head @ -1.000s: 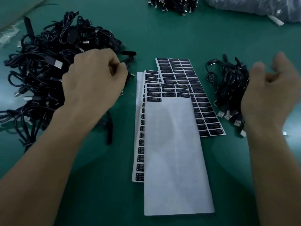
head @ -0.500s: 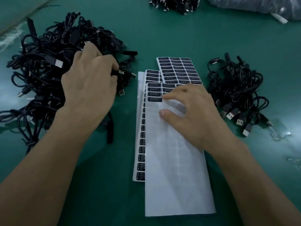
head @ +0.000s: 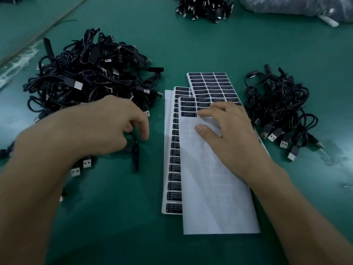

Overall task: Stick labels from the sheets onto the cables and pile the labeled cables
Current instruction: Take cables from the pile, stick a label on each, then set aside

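Note:
Three label sheets lie overlapped at the centre of the green table. The top sheet (head: 215, 188) is mostly bare white backing, with a few black labels (head: 188, 114) left at its far end. My right hand (head: 229, 131) rests on that sheet, index fingertip at the edge of the nearest label, thumb apart on the backing. A big tangle of black USB cables (head: 86, 79) lies at the left and a smaller pile (head: 277, 104) at the right. My left hand (head: 107, 127), blurred, curls its fingers round a black cable (head: 136, 155) in front of the left tangle.
Another bunch of black cables (head: 204, 6) lies at the far edge, next to a clear plastic bag (head: 296, 6) at the top right. Crumpled clear film (head: 17, 62) lies at the far left. Loose USB plugs (head: 84, 163) lie below my left wrist.
My right hand swung in from the right pile onto the top label sheet and stayed there. My left hand drew back from the left tangle toward me.

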`<state>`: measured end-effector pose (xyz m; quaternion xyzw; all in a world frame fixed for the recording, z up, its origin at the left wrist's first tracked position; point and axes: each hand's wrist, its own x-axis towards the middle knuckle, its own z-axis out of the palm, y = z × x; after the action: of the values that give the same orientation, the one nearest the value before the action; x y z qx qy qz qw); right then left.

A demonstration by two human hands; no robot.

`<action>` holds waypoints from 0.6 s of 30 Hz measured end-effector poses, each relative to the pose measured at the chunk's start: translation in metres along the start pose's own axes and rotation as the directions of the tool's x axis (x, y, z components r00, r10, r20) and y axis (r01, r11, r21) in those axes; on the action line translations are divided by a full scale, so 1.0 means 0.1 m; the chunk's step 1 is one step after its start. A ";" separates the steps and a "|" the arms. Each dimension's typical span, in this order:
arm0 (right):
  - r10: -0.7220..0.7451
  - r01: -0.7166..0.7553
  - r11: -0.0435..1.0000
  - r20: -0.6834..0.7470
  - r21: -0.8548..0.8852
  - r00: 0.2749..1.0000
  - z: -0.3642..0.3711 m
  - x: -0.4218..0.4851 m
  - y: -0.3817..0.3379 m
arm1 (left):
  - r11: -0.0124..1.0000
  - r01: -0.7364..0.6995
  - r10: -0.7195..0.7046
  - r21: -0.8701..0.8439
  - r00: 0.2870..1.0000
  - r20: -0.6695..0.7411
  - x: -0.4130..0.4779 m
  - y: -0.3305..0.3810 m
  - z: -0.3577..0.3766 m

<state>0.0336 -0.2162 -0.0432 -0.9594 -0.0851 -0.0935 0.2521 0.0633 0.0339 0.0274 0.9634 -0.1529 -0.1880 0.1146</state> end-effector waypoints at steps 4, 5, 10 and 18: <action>-0.002 0.002 0.999 0.001 0.037 1.000 0.04 -0.01 -0.03 | 0.998 -0.063 0.062 -0.017 0.997 -0.050 0.02 0.03 0.11; -0.008 0.008 1.000 0.005 0.030 1.000 0.05 -0.02 -0.04 | 0.996 -0.080 0.078 -0.035 0.995 -0.065 0.04 0.03 0.13; -0.062 0.062 0.998 0.024 -0.013 0.998 0.07 -0.03 -0.09 | 0.989 -0.138 0.129 -0.052 0.981 -0.145 0.11 0.00 0.16; -0.063 0.063 0.997 0.014 0.035 0.998 0.07 -0.05 -0.08 | 0.982 -0.186 0.177 -0.010 0.945 -0.275 0.18 0.02 0.27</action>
<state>0.0283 -0.2063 -0.0464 -0.9524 -0.1190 -0.0925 0.2649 0.0680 0.0212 -0.0027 0.9597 -0.2203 -0.0450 0.1685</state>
